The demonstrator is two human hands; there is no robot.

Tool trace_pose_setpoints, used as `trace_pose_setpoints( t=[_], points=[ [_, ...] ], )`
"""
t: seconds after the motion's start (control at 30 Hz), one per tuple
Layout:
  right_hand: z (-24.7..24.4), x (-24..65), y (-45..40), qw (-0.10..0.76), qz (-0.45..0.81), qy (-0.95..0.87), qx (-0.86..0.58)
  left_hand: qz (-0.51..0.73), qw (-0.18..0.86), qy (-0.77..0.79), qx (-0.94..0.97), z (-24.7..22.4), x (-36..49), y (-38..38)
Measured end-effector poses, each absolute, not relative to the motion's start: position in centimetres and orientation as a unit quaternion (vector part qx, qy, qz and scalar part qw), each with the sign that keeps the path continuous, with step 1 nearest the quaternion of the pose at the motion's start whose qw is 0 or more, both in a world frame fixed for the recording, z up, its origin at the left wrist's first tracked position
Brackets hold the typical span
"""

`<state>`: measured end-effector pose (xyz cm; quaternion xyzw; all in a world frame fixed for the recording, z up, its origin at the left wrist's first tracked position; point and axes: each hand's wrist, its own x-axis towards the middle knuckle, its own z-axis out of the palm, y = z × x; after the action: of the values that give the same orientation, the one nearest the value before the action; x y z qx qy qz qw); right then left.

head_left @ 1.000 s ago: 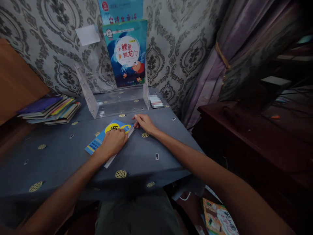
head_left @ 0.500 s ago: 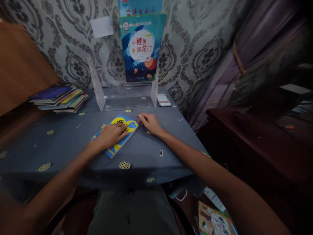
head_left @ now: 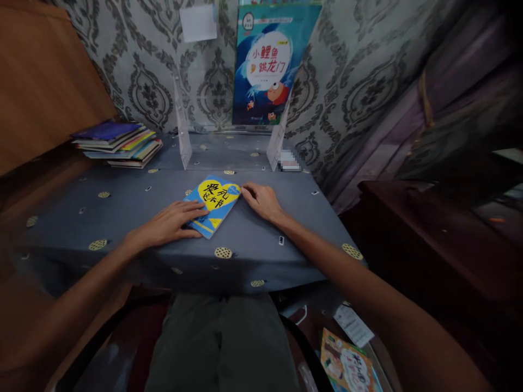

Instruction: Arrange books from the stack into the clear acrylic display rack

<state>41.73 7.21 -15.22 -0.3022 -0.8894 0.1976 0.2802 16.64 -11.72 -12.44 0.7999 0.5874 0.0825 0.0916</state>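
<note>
A blue book (head_left: 214,209) with a yellow heart on its cover lies flat and slanted on the cloth-covered table. My left hand (head_left: 171,220) rests over its lower left edge, fingers stretched out flat, hiding that part of the cover. At the upper right corner, my right hand (head_left: 261,200) has its fingers curled together, with the tips pinching the corner of the book. The fingertips' underside is hidden.
Behind the book stands a clear acrylic stand (head_left: 229,149) with a blue picture book (head_left: 265,71) upright above it. Several stacked books (head_left: 118,144) lie at the back left. An orange book (head_left: 347,365) sits low at the right, beside a dark red cabinet (head_left: 441,234).
My left hand has slid off the middle of the cover to its lower left edge, uncovering the title. My right hand stays at the corner. The view has shifted.
</note>
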Motion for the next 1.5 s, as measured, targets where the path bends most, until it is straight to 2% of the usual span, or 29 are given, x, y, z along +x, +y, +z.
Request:
trace_pose_setpoints(
  t=[0.23,0.67,0.87,1.07,1.2,1.4,1.5],
  points=[
    [-15.5,41.3,5.9,0.269,0.215,-0.883,-0.318,0.093,0.020,0.561,0.823,-13.6,16.6,-11.6],
    [-15.6,40.0,2.8,0.227,0.214,-0.896,-0.317,0.128,-0.005,0.580,0.804,-14.3,17.6,-11.9],
    [-15.0,37.9,2.3,0.194,0.222,-0.881,-0.370,0.156,-0.029,0.614,0.773,-14.5,19.9,-12.4],
    [-13.9,36.5,-1.7,0.150,0.185,-0.874,-0.423,0.201,0.004,0.654,0.729,-14.3,18.4,-9.9],
    [-13.0,38.2,-3.9,0.103,0.179,-0.894,-0.398,0.196,0.048,0.723,0.661,-15.5,17.2,-6.6],
    [-12.2,40.3,-4.6,0.085,0.222,-0.910,-0.339,0.229,0.073,0.718,0.653,-15.8,17.3,-3.9],
    [-12.1,40.5,-4.4,0.083,0.240,-0.910,-0.327,0.349,0.165,0.700,0.601,-15.3,16.5,-3.3]
  ],
)
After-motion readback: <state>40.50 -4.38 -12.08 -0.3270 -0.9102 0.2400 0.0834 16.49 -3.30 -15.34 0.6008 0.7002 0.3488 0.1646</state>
